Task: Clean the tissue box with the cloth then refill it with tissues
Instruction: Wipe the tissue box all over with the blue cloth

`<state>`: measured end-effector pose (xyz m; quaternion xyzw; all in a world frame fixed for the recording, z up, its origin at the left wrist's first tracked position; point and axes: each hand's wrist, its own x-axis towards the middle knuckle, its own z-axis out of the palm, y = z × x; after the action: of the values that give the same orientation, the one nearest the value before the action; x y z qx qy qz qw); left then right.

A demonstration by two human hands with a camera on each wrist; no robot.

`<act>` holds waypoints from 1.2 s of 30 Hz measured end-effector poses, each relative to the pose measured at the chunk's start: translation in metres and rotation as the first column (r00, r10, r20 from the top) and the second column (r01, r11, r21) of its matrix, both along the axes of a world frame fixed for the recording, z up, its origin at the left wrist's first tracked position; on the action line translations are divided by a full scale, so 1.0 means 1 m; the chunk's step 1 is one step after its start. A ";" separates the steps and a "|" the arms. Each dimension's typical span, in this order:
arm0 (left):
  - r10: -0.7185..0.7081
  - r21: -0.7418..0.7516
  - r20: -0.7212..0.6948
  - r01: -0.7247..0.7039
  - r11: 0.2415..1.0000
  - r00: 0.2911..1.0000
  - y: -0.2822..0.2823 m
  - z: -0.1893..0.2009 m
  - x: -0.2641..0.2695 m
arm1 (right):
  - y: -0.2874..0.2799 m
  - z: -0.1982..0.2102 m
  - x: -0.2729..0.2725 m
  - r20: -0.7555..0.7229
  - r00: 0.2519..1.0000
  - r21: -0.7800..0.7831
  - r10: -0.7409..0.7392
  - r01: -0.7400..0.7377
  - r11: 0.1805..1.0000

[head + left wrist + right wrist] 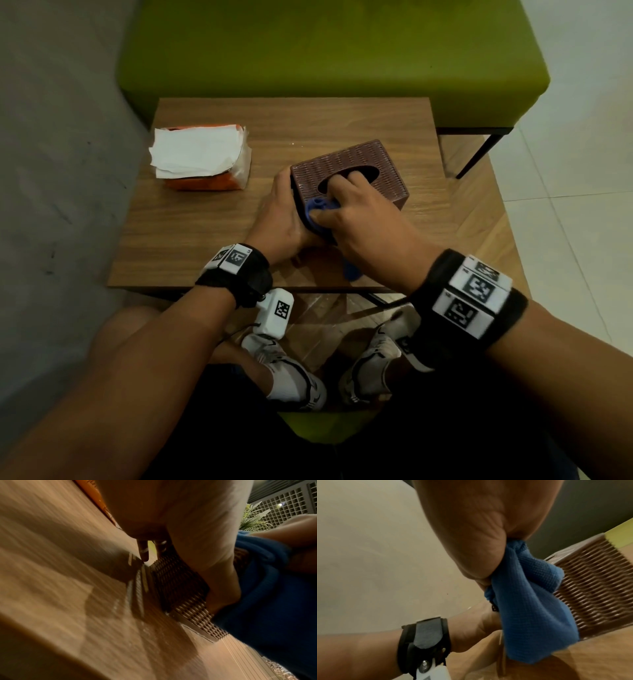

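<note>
A brown woven tissue box [383, 164] stands on the wooden table [205, 219], tilted with its oval slot facing up. My left hand [284, 212] grips its near left end. My right hand [352, 202] grips a bunched blue cloth [320, 209] against the box's near top edge, with fingertips at the slot. The cloth's tail [352, 272] hangs down toward the table. In the right wrist view the blue cloth [536, 599] lies against the woven box [594, 588]. The left wrist view shows the box side [178, 585] and cloth [267, 595]. An orange pack of white tissues [202, 156] lies at the table's far left.
A green upholstered bench [329, 51] stands behind the table, with a black leg [479, 157] at the right. A grey wall [51, 171] runs along the left. My shoes [298, 373] rest on the floor under the near table edge.
</note>
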<state>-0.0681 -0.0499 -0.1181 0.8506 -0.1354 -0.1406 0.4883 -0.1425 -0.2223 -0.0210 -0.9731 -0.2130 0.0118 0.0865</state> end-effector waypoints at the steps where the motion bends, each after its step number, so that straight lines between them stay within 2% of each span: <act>1: 0.002 0.008 0.002 -0.002 1.000 1.000 0.001 0.000 0.000 | -0.001 0.002 -0.001 -0.007 1.000 -0.004 0.002 -0.002 1.000; 7: 0.011 -0.005 -0.027 -0.011 1.000 1.000 0.001 0.004 -0.004 | 0.019 0.011 0.050 -0.096 0.986 0.025 -0.134 0.137 0.990; 11: 0.027 0.036 -0.031 -0.026 0.999 0.999 0.002 0.004 -0.004 | 0.012 0.010 0.006 -0.062 0.998 -0.032 -0.027 0.025 0.999; 13: 0.021 0.043 -0.026 -0.020 0.999 0.999 0.004 0.003 -0.005 | 0.008 0.012 0.002 -0.073 0.997 -0.032 -0.031 0.028 0.999; 15: 0.027 0.047 -0.033 -0.026 0.999 0.999 0.003 0.004 -0.006 | 0.010 0.013 0.027 -0.071 0.995 -0.030 -0.072 0.070 0.997; 19: 0.038 0.061 -0.032 -0.036 0.998 0.999 0.002 0.008 -0.006 | 0.021 0.018 0.076 -0.161 0.970 0.002 -0.182 0.185 0.983; 25: 0.011 0.048 -0.012 -0.011 0.999 1.000 0.003 0.010 -0.007 | 0.019 0.019 0.017 -0.145 0.984 -0.092 -0.104 0.091 0.992; 30: 0.003 0.052 0.006 -0.003 0.999 1.000 -0.001 0.019 -0.009 | 0.029 0.023 0.068 -0.115 0.978 -0.028 -0.172 0.170 0.985; 34: 0.004 0.073 0.039 -0.006 0.997 0.999 0.002 0.014 -0.008 | 0.030 0.020 0.062 -0.132 0.983 -0.106 -0.130 0.117 0.987; 36: -0.014 0.081 0.037 0.011 0.997 0.999 0.006 0.011 -0.007 | 0.010 0.019 0.063 -0.135 0.976 -0.065 -0.170 0.163 0.984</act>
<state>-0.0754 -0.0436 -0.1075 0.8712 -0.1438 -0.1331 0.4501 -0.0794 -0.2126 -0.0019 -0.9863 -0.1236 0.0786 0.0759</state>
